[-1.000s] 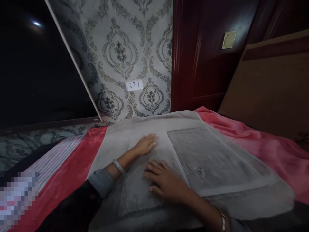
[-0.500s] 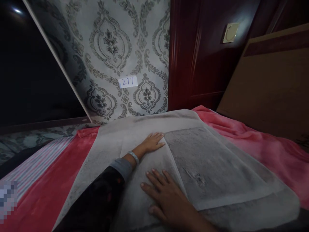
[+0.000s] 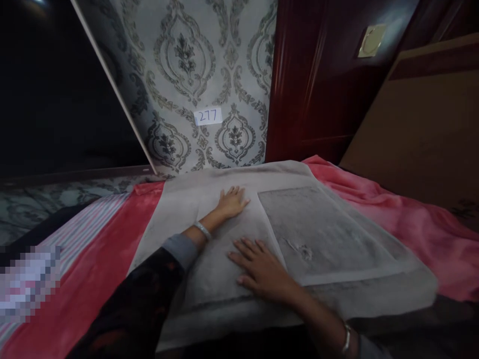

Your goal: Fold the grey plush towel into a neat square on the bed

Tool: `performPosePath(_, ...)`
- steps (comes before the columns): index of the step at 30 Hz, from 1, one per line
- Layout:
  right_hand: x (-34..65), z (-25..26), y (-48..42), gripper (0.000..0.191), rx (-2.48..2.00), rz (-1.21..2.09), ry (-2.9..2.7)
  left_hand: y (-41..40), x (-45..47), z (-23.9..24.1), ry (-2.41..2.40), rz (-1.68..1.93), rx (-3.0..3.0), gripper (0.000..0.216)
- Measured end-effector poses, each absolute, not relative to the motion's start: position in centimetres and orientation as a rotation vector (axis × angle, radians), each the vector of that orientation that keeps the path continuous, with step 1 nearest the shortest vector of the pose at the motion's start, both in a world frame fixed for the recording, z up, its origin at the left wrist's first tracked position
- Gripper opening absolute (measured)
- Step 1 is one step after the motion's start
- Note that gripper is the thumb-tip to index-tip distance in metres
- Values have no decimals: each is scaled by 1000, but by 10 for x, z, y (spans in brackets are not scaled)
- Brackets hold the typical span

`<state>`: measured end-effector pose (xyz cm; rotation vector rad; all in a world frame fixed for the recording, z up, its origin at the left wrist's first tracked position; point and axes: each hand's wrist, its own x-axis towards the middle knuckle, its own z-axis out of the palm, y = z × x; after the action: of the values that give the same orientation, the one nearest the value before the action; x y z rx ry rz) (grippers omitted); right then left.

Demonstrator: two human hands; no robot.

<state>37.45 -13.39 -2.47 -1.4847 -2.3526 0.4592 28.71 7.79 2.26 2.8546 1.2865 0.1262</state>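
Fingers (image 3: 229, 192) of our left hand (image 3: 232, 202) lie spread and flat on the grey towel (image 3: 329, 234), gripping nothing. Those of our right hand (image 3: 264, 273), nearer us, are likewise splayed, palm down on the same fold. We judge the step in hand to be smoothing this left panel; the next stroke would call for even pressure toward the edges. The towel lies across the red blanket (image 3: 392, 214) on the bed, below the 277 label (image 3: 208, 116).
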Motion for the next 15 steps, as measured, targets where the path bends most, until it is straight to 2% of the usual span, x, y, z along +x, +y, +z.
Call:
performPosePath(3, 379, -11, -111, 49, -1539, 469, -2223, 52, 239, 19, 1304, 45, 2823, 67)
performPosePath(7, 387, -8, -75, 58, -1724, 216, -2184, 15, 195, -2, 1325, 77, 2843, 68)
performPosePath(15, 399, -40, -84, 59, -1805, 158, -2369, 1, 188, -22, 1259, 146, 2880, 68)
